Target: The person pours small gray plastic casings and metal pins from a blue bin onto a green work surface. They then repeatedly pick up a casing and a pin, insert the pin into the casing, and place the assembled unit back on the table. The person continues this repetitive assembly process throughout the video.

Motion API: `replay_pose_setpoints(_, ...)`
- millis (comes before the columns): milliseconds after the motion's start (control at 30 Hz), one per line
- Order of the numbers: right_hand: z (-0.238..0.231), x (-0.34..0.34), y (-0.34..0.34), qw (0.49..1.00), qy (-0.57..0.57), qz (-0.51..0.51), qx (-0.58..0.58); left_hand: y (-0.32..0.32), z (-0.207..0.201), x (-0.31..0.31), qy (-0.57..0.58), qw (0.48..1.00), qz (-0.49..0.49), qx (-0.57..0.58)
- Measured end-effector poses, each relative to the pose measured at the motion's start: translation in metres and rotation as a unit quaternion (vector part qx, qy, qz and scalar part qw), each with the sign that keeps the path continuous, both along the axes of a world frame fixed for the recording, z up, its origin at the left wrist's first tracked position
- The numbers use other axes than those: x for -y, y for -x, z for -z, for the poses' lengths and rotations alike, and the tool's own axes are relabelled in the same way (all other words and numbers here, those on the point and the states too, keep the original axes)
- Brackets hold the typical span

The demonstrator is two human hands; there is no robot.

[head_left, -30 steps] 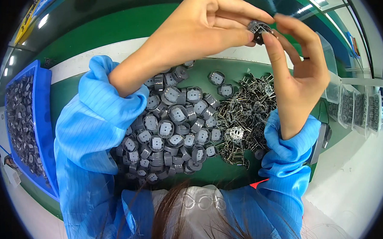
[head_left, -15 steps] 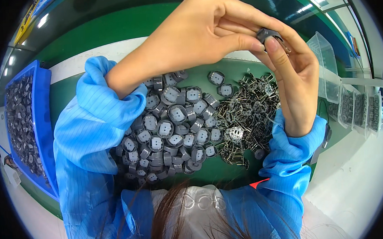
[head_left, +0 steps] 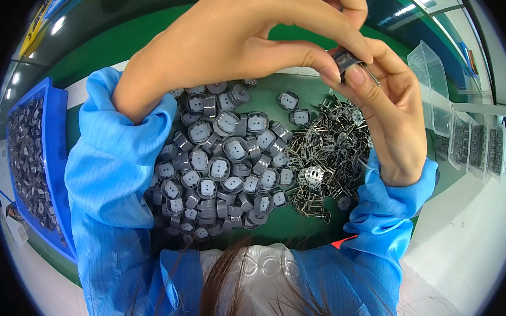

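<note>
A small dark grey plastic part [head_left: 346,59] with thin metal prongs sits between my two hands, above the far side of the table. My left hand [head_left: 242,37] pinches its left side with thumb and index finger, the other fingers curling above. From the right, my right hand [head_left: 398,115] grips the same part, thumb pressed on its near side; the fingers partly cover it. Below lies a heap of grey round plastic housings [head_left: 219,168] with pale two-holed inserts. To its right is a tangled pile of metal pronged pieces [head_left: 334,149].
On the left stands a blue bin [head_left: 61,166] full of small grey parts. Clear plastic trays [head_left: 433,88] are at the right, near boxes of dark small pieces [head_left: 477,145]. Two loose housings [head_left: 288,101] lie behind the heap on the green table [head_left: 275,219].
My left hand has shifted left and nearer, its index finger now bent over the part. The part has moved slightly left and nearer. My right hand keeps its hold.
</note>
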State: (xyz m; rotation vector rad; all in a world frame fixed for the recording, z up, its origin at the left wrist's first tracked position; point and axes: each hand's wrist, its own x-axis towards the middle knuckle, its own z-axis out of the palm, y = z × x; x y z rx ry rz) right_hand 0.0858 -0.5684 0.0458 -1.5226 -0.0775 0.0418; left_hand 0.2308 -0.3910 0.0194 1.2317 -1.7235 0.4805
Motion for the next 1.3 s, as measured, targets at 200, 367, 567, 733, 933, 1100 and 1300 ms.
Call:
replay_pose_setpoints(200, 0.004, -0.008, 0.004, 0.999, -0.024, 0.025, 0.014, 0.005, 0.010, 0.006, 0.033, 0.993, 0.078, -0.076)
replay_pose_setpoints(367, 0.000, -0.015, 0.005, 1.000, -0.005, 0.010, 0.021, 0.012, 0.024, 0.014, 0.066, 0.950, 0.192, -0.236)
replay_pose_setpoints(567, -0.003, -0.005, 0.000, 1.000, 0.025, 0.006, -0.012, -0.005, 0.002, -0.003, -0.064, 0.982, 0.091, -0.152)
replay_pose_setpoints(733, 0.024, 0.030, -0.010, 0.914, 0.402, 0.049, 0.026, -0.037, 0.033, -0.025, -0.186, 0.948, -0.029, -0.256)
replay_pose_setpoints(933, 0.042, 0.044, -0.017, 0.847, 0.531, 0.017, -0.024, -0.074, 0.079, -0.055, -0.324, 0.884, -0.192, -0.277)
replay_pose_setpoints(1100, 0.037, 0.045, -0.016, 0.842, 0.537, -0.019, -0.053, -0.081, 0.065, -0.071, -0.409, 0.866, -0.261, -0.118)
replay_pose_setpoints(1300, 0.030, 0.036, -0.015, 0.840, 0.542, -0.005, 0.015, -0.043, 0.050, -0.040, -0.277, 0.935, -0.221, -0.027)
